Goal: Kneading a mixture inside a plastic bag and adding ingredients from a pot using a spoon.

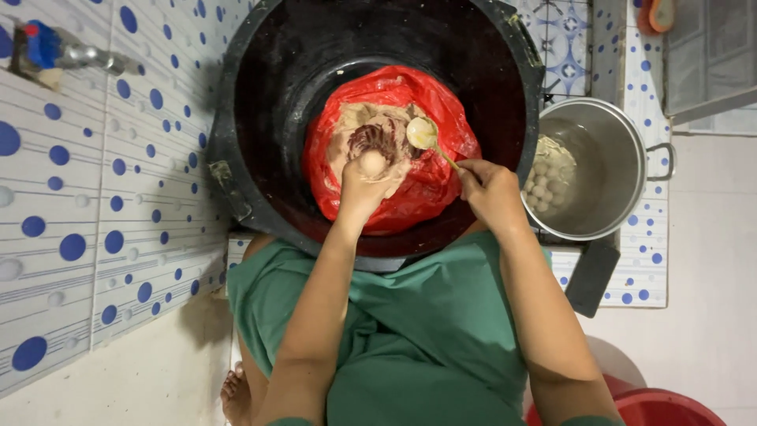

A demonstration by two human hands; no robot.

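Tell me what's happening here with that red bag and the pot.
A person seated over a big black tub works pale paste in a red plastic bag. The left hand squeezes a round ball of paste up out of its fist, and the right hand holds a spoon just above it. A steel pot to the right already holds many similar balls in water.

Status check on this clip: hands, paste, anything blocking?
Left hand squeezing out a paste ball. Right hand holds spoon over red bag. Nothing blocking.
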